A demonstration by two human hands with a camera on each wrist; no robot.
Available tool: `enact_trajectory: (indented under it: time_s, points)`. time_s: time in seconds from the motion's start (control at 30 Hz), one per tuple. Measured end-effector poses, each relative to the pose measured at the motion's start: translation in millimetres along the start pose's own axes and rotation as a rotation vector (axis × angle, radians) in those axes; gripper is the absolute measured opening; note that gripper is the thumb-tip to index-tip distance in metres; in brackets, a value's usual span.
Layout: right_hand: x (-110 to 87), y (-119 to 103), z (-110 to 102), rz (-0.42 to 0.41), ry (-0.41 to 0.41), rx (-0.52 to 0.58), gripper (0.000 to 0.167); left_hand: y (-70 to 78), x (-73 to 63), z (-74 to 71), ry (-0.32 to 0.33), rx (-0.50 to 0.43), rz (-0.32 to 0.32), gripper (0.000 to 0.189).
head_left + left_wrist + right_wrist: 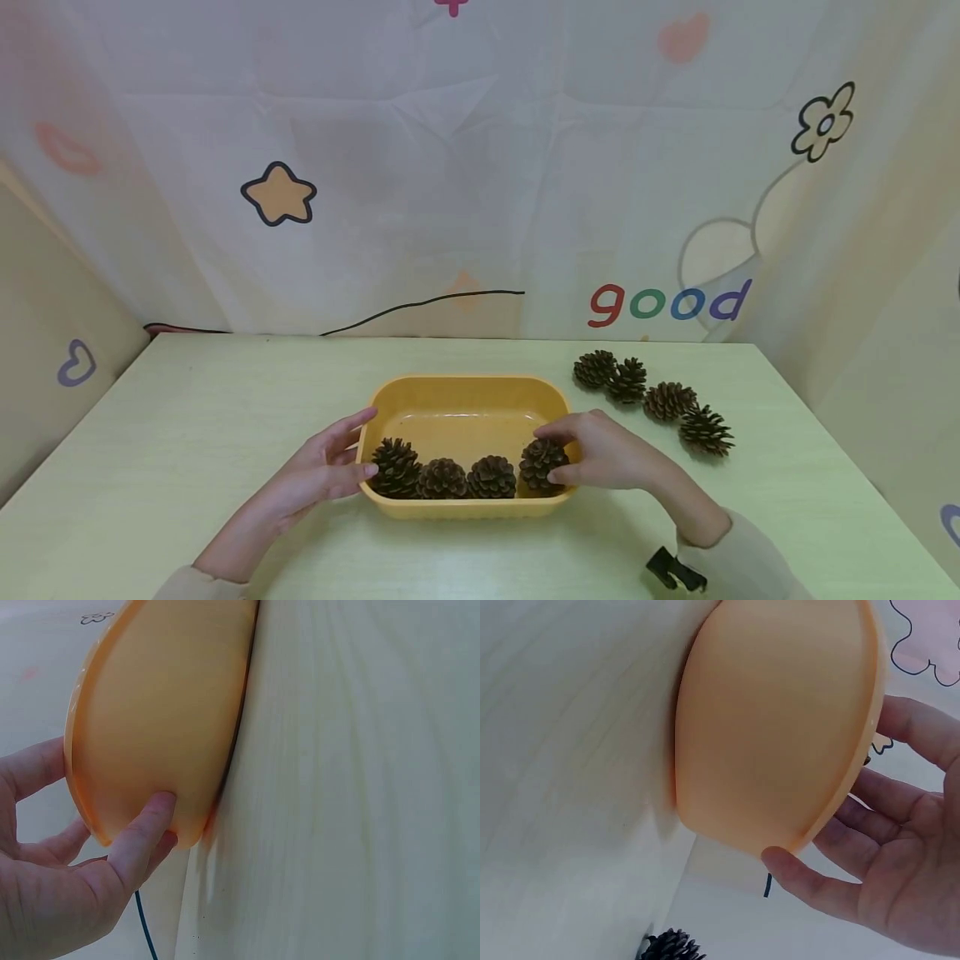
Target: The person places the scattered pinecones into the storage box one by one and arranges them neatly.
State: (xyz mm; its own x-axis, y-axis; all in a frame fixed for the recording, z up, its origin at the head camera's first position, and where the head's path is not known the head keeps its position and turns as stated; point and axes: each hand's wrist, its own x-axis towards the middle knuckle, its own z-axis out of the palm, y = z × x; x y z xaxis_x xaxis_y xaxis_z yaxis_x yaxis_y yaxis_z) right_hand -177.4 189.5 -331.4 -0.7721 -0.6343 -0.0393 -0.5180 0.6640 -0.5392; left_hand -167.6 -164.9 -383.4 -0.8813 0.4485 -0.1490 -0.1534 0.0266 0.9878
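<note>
A yellow plastic basin (457, 510) stands on the table. Along its near side lie a spiky pine cone (395, 467) and two rounder pine cones (442, 478), (492, 477). My left hand (330, 467) grips the basin's left end, thumb at the rim and a fingertip (159, 802) against the outer wall. At the right end, my right hand (603, 450) reaches over the rim and holds another pine cone (542, 463) between thumb and fingers. From the right wrist, the basin wall (772, 720) hides most of that cone; one fingertip (776, 859) is outside by the wall.
Several loose pine cones (669, 402) lie in a slanting row on the table (187, 417), to the right and behind the basin. A printed cloth (450, 208) hangs behind the table. A black clip-like object (675, 571) is by the right sleeve.
</note>
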Motion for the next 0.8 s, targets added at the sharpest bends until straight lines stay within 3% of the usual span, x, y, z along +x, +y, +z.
enact_trajectory:
  time_s: [0.5, 0.8]
  points:
    - [5.0, 4.5, 9.7, 0.002, -0.072, 0.056, 0.047, -0.6, 0.7, -0.6, -0.005, -0.009, -0.003, 0.082]
    - [8.4, 3.7, 7.2, 0.005, -0.106, 0.028, 0.045, -1.0, 0.5, -1.4, -0.003, -0.007, 0.002, 0.083]
